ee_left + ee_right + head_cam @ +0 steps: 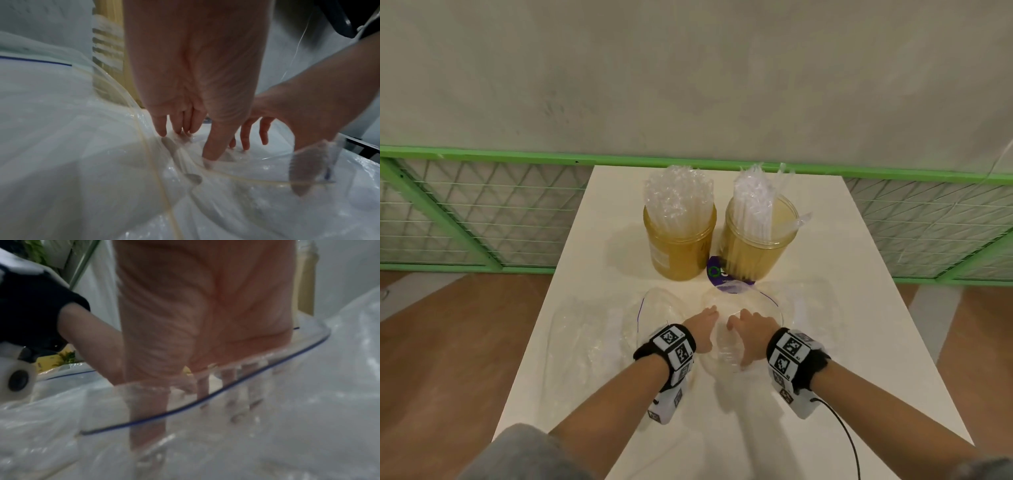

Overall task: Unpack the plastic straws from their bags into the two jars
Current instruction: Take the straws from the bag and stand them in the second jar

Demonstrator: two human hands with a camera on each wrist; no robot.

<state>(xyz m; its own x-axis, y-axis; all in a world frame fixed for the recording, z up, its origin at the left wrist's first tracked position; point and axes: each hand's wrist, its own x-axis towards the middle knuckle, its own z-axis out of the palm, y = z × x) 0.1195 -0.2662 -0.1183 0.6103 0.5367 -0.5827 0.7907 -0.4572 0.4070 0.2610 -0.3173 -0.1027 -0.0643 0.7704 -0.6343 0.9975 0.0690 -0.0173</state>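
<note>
- Right hand (748,334) reaches into the mouth of a clear bag (743,308) on the counter (571,308), fingers (202,386) spread and pointing down behind the plastic; the right wrist view is too blurred to tell whether the grip closes on anything.
- Left hand (700,330) works beside it at the same bag mouth, fingers (162,128) straight and loosely spread, tips pressing down on the film; the thumb also pushes into the plastic.
- The bag's rim carries a thin dark-blue line (205,405) that curves in front of the right hand's fingers.
- More crumpled clear bags lie flat on the counter to the left (592,335) and right (811,308) of the hands.
- Two amber jars stand side by side behind the bags: the left jar (679,246) packed with clear straws (678,192), the right jar (758,246) partly filled with whiter straws (755,198) leaning toward its left side.
- A purple label (722,277) lies on the counter, between the jars and the open bag.
- Both wrists wear black bands with square-patterned markers (674,346).
- Green mesh fencing (465,212) runs behind the counter.
</note>
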